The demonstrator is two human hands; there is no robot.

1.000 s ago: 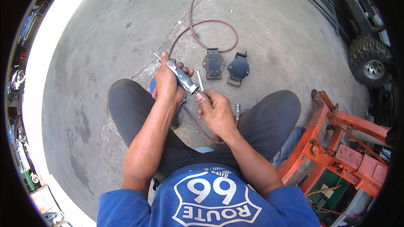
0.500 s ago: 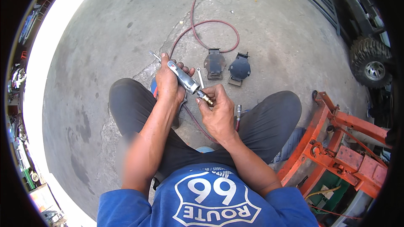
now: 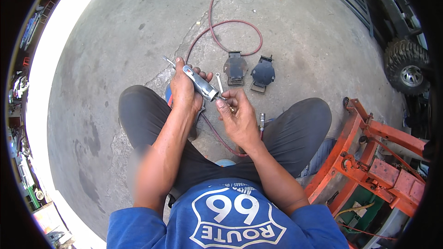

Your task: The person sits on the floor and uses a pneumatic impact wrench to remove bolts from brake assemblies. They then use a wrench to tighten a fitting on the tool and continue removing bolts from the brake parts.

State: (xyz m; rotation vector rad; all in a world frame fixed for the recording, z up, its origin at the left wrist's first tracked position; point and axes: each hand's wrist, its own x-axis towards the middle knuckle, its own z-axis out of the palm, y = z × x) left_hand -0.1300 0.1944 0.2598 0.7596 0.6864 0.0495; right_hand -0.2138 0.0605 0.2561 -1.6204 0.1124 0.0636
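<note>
From afar, my left hand [image 3: 182, 85] wraps the silver air tool [image 3: 199, 81]; my right hand [image 3: 241, 119] pinches its fitting [image 3: 232, 109] (align them squarely).

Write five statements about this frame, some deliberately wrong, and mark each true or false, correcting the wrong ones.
1. The left hand is wrapped around a silver tool. True.
2. The right hand rests idle on a knee. False: the right hand has its fingers at the near end of the silver tool.
3. Two dark plates lie side by side on the floor. True.
4. The orange frame stands on the person's left. False: the orange frame is on the right.
5. The red hose makes a loop beyond the two dark plates. True.
</note>
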